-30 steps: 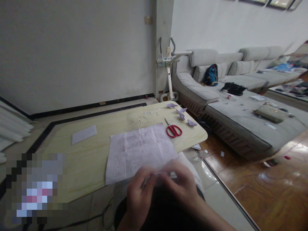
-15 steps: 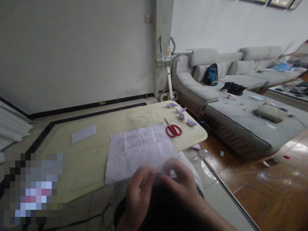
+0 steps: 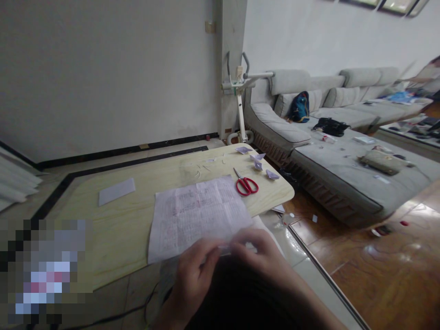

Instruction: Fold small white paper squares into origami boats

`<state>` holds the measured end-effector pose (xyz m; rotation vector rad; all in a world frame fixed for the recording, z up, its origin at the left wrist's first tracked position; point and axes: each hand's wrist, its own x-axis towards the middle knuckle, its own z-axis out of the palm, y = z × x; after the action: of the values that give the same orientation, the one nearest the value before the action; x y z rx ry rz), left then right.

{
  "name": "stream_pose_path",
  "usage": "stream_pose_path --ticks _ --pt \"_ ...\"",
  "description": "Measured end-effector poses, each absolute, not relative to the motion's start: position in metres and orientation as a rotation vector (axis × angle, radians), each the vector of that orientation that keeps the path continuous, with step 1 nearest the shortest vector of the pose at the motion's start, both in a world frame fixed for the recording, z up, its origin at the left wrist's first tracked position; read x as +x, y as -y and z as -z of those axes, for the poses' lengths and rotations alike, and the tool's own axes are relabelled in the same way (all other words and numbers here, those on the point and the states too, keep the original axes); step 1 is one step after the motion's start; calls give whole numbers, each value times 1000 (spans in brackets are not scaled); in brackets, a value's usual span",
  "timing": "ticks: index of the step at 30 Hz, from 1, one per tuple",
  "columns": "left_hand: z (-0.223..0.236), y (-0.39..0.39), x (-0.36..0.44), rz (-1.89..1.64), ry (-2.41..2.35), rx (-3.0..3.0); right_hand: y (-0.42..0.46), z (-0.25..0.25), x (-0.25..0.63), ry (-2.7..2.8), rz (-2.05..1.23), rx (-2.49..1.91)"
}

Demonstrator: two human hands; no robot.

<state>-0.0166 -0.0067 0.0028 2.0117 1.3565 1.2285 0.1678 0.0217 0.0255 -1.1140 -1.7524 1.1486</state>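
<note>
My left hand [image 3: 197, 266] and my right hand [image 3: 257, 250] meet just in front of the table's near edge. Both are closed, pinching a small piece of white paper [image 3: 225, 246] between them; motion blur and the fingers hide most of its shape. Beyond my hands a large creased sheet of printed paper [image 3: 199, 211] lies on the pale wooden table [image 3: 113, 238]. Red-handled scissors [image 3: 246, 184] rest to the right of the sheet, blades slightly apart. Several small folded paper shapes [image 3: 257, 165] stand near the table's far right corner.
A folded white paper [image 3: 117, 191] lies on the table's left part, and thin paper scraps [image 3: 202, 169] near its far edge. A grey sofa [image 3: 337, 174] with bags stands at the right. An exercise machine [image 3: 240, 101] is behind the table. The lower left is pixelated.
The view has shifted slightly, so the table and sofa sit a little further left. My hands stay together on the small paper, with the left wrist lower and further left.
</note>
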Motion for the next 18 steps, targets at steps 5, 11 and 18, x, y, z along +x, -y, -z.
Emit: stream_pose_path --ticks 5,11,18 --pt "-6 5 -23 -1130 -1280 1959 -24 -26 172 1809 -1240 -1122" --pt "-7 4 -25 -962 -1314 1760 -26 -19 173 1788 -1199 -1093" --pt "-5 1 -16 -1016 -1447 1872 -26 -16 169 1777 -1223 -1159"
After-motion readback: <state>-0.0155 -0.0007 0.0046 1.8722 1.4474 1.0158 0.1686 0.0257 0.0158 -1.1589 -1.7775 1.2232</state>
